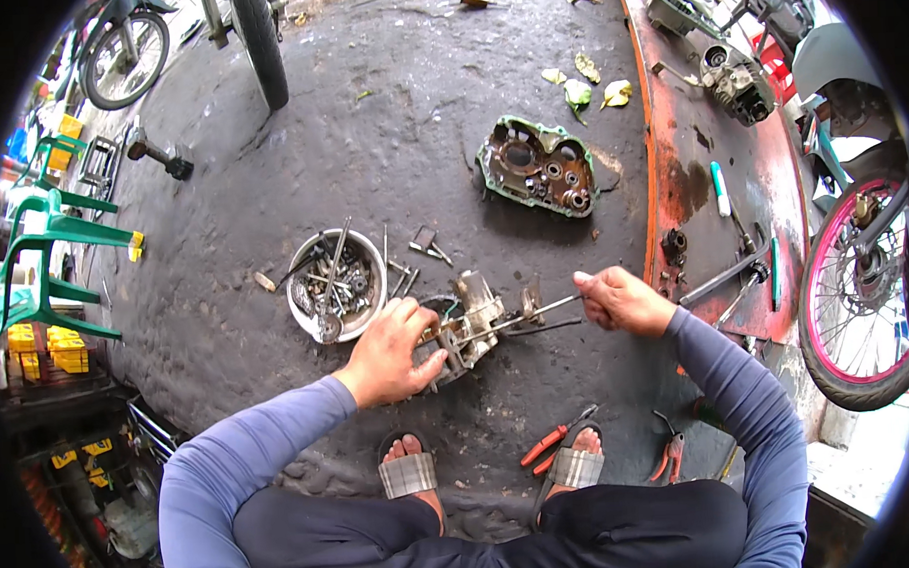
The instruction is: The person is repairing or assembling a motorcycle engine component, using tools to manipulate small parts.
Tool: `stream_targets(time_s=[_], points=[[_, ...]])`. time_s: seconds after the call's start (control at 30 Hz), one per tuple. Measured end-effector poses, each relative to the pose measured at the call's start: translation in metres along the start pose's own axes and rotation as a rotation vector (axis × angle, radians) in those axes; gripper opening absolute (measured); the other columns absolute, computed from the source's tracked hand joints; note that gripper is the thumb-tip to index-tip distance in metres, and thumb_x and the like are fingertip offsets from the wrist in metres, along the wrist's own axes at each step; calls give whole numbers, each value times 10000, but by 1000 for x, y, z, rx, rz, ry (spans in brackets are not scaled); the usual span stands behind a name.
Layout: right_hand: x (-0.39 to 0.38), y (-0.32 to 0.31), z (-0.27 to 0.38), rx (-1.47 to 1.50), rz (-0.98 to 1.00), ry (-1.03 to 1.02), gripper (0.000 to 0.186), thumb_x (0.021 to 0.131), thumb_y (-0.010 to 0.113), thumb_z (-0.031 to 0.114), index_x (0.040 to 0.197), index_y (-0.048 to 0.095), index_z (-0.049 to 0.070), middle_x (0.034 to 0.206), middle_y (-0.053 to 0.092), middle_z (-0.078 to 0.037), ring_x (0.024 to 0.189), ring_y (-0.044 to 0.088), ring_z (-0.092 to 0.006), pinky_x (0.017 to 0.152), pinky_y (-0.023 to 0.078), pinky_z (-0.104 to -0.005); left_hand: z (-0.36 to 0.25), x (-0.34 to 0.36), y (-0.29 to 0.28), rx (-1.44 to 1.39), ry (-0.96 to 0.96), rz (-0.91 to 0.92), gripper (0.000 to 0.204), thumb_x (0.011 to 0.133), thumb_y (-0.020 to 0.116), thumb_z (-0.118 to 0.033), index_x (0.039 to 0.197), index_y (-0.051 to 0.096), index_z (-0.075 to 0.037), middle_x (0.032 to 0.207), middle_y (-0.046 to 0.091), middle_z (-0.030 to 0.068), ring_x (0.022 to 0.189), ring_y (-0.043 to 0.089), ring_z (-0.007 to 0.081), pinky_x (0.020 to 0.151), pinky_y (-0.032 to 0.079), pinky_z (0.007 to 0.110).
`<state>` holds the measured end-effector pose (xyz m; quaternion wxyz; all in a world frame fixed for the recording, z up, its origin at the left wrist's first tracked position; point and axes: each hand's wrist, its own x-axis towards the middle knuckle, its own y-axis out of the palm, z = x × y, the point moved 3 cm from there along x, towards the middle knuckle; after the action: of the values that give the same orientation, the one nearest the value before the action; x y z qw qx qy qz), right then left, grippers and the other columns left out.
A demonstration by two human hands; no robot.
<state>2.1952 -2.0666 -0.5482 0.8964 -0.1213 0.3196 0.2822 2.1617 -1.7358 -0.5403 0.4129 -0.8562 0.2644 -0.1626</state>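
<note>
On the dark ground in front of my feet lies a small metal engine casing [483,308] with long thin rods sticking out to the right. My left hand [389,356] is curled over its left end, thumb toward me, and hides part of it. With fingers pinched together, my right hand [618,298] holds the outer end of a long thin metal rod [550,306], which reaches back to the casing. Just beyond my left hand stands a white bowl [383,299] full of bolts and small metal parts.
An open engine case half [535,166] lies farther off. Red-handled pliers [547,445] and a second pair of pliers [671,455] are by my right foot. At right, an orange-edged metal sheet [706,165] carries tools and engine parts beside a pink-rimmed wheel [860,280]. Green chairs [48,253] stand left.
</note>
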Motion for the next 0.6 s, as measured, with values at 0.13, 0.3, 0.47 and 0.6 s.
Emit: stream_targets(time_s=[0.13,0.3,0.47,0.6], points=[[-8,-1,21,-360,-96,-45,574,1021,477,501,759,583,1,597,517,-39,551,483,-141,542,431,-331,1,-3,-2,0,-2,-3,363,764,747,-229,1017,572,-34,932,533,140,906,552,341,786,467,430],[3,-5,1,24,107,234,473,1025,514,398,809,531,-23,632,462,-119,636,514,-243,661,463,-427,-3,1,-1,-15,15,6,365,771,744,-234,1022,571,-33,933,532,144,906,551,345,792,465,434],[-7,-10,38,-648,-69,-198,505,1037,492,400,788,513,-39,626,463,-146,636,529,-245,661,459,-433,-1,0,-3,-24,-48,42,351,784,731,-240,1019,575,-31,947,523,143,930,538,336,804,456,440],[0,-9,2,-53,-50,83,471,1047,470,427,820,542,20,610,485,-17,557,495,-134,517,424,-336,-5,2,-2,-25,-20,29,354,777,741,-244,1012,574,-37,932,536,143,910,555,346,799,466,434]])
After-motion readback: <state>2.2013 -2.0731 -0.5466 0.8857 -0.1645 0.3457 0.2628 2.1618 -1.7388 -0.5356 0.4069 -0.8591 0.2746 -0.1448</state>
